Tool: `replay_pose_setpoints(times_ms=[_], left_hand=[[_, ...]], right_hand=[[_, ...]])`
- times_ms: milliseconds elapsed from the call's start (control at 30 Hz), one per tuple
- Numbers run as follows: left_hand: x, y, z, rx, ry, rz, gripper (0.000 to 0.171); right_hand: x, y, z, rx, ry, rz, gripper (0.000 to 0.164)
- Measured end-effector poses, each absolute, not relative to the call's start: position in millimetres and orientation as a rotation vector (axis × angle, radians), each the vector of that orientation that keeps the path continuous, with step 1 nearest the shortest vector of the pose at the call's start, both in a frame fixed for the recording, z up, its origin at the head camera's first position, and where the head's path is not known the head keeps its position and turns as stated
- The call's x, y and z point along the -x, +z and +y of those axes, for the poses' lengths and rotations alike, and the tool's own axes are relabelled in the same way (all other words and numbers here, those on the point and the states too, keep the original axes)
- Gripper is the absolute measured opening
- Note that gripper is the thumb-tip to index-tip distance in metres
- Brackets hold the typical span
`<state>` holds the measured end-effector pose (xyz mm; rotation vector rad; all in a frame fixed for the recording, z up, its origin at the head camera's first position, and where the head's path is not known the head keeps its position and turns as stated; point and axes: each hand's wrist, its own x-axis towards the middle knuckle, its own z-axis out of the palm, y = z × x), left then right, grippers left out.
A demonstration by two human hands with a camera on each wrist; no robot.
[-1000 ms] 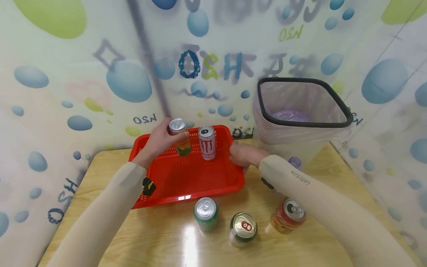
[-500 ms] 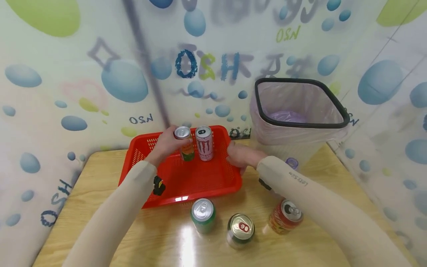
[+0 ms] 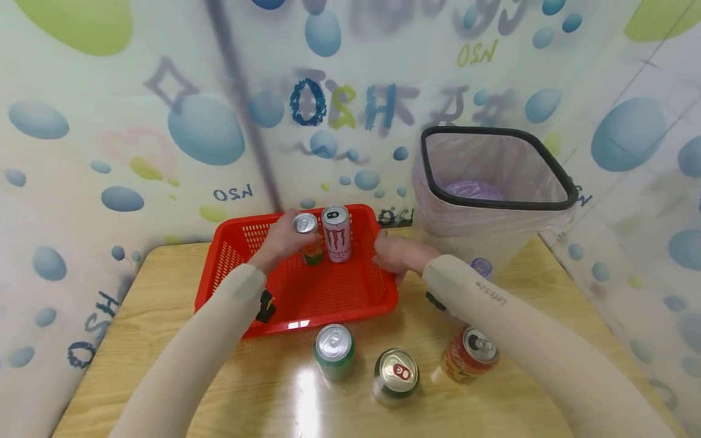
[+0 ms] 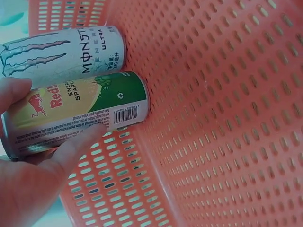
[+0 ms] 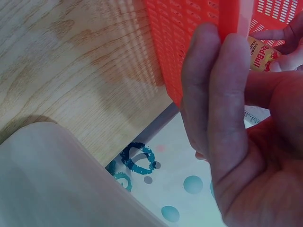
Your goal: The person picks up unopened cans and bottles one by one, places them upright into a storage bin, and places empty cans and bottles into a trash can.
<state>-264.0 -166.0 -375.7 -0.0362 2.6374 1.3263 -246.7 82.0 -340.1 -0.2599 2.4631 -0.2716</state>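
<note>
**Can held in the basket, rim pinched at the right**

My left hand (image 3: pixel 282 238) is curled round a Red Bull can (image 4: pixel 78 113), thumb on one side and fingers along the other, as the left wrist view shows plainly. The can stands upright at the far end of the red basket (image 3: pixel 328 298), its base at or just above the floor; I cannot tell whether it touches. Just right of it, touching or nearly so, stands a white Monster can (image 3: pixel 336 234). My right hand (image 3: pixel 400 254) pinches the basket's right rim; in the right wrist view my fingers (image 5: pixel 222 94) fold over the orange-red edge.

The can in my grip is a slim smooth metal cylinder, yellow fading to green at the base, with a silver top. The basket is rectangular hard plastic, with rows of small slots in its floor and walls.

On the near side of the basket three more cans stand on the table (image 3: pixel 164 286): a green can (image 3: pixel 334 350), a silver-topped can with a red tab mark (image 3: pixel 397 376), and a red can (image 3: pixel 470 354). The table is pale glossy wood grain. At the far right stands a bin (image 3: pixel 493 188) with a black rim and thin plastic liner. A wall sheet printed with blue bubbles (image 3: pixel 205 128) surrounds the table.
</note>
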Motion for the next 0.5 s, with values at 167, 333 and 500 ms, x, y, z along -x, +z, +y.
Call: replay_pose_setpoints(times_ms=[167, 333, 500], left_hand=[[264.1, -378.8, -164.9, 0.032, 1.327, 2.627, 0.064], [260.2, -375.9, -167.1, 0.039, 1.326, 2.609, 0.073], [253.6, -358.5, -171.6, 0.024, 1.341, 2.558, 0.087]], right_hand=[[246.1, -338.0, 81.2, 0.252, -0.305, 2.454, 0.070], [245.1, -337.8, 80.1, 0.219, -0.351, 2.438, 0.071], [245.1, -338.2, 81.7, 0.169, -0.406, 2.419, 0.073]])
